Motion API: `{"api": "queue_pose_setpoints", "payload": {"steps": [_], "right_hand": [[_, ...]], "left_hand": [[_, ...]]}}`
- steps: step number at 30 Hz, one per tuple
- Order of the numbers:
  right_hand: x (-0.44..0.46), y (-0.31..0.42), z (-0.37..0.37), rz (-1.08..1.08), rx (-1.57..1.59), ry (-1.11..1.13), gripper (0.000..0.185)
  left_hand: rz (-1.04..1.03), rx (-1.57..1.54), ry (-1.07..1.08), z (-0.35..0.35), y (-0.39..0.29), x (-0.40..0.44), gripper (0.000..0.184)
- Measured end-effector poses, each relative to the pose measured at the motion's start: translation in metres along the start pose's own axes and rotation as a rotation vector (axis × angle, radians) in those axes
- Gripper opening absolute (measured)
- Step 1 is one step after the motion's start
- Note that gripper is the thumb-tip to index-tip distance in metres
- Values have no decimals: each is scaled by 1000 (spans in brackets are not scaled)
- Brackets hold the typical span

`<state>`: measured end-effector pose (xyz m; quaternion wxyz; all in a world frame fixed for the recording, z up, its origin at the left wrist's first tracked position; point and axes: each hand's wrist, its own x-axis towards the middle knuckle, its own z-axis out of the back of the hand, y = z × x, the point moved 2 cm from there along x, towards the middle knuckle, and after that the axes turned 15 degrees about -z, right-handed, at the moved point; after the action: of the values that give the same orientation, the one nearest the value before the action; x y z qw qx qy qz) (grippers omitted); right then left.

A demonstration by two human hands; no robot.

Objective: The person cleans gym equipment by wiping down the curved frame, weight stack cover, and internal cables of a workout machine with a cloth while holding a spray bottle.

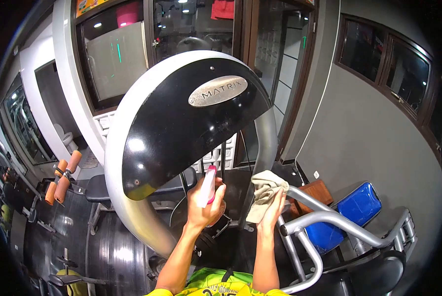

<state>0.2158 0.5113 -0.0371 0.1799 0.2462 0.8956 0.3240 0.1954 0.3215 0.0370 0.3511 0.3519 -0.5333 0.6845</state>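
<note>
In front of me stands a gym machine with a glossy black cover [181, 123] and an oval MATRIX plate [218, 91]. My left hand [203, 204] is closed around a spray bottle [208, 185] with a pink and white top, below the cover's lower edge. To the right, my right hand [273, 209] holds a beige cloth [266, 192], pressed between fingers and palm. The cloth is bunched and folded, beside the machine's curved grey frame [266, 140]. Much of the bottle is hidden by my left hand.
At right are silver tubes [344, 224] of another machine, blue pads [359, 203] and a brown wooden box [312, 195]. On the left stand a black bench [98, 188] and orange foam rollers [62, 189]. Glass doors [194, 29] rise behind.
</note>
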Motion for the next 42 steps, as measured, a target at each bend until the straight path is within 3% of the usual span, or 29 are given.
{"api": "queue_pose_setpoints", "payload": {"steps": [3, 4, 8, 10, 12, 13, 14, 18, 24, 26, 27, 28, 31, 32, 34, 36, 39, 42], "right_hand": [[13, -13, -18, -86, -91, 57, 38], [14, -19, -29, -9, -108, 54, 37], [24, -25, -106, 543, -278, 192, 41], [23, -19, -142, 970, -589, 177, 44], [31, -30, -159, 1117, -699, 166, 52], [37, -29, -163, 1162, -801, 333, 57], [38, -32, -161, 1202, -890, 308, 58], [53, -44, -139, 1192, -924, 339, 54], [47, -34, -115, 1055, -1025, 431, 41], [46, -43, -99, 658, -1141, 407, 37], [60, -63, -84, 841, -1122, 351, 35], [56, -69, -79, 842, -1122, 347, 35], [37, -70, -81, 426, -932, 226, 36], [29, -68, -88, 423, -933, 228, 36], [16, -62, -109, 925, -728, 232, 33], [23, -57, -133, 1324, -882, 358, 29], [27, -56, -169, 1448, -1028, 425, 27], [37, -67, -184, 1287, -1228, 377, 22]], "left_hand": [[-24, -8, 77, 5, -6, -2, 37], [15, -31, 104, 7, -9, -3, 40], [12, -73, 117, 12, -21, -11, 41], [50, -156, 6, 14, -29, -14, 27], [-51, -88, 60, 22, -34, -21, 30], [44, -132, 43, 25, -34, -32, 32], [137, -176, 24, 28, -34, -42, 33], [135, -236, 190, 33, -34, -68, 33], [93, -288, 246, 29, -43, -74, 37], [43, -284, 233, 29, -48, -71, 37], [55, -283, 236, 30, -50, -71, 37], [65, -281, 239, 31, -51, -72, 37], [65, -274, 273, 34, -49, -81, 35], [67, -271, 271, 34, -52, -82, 35], [92, -261, 244, 36, -58, -84, 33], [83, -243, 243, 39, -58, -88, 32], [138, -230, 233, 47, -60, -98, 36], [232, -254, 218, 51, -60, -107, 41]]}}
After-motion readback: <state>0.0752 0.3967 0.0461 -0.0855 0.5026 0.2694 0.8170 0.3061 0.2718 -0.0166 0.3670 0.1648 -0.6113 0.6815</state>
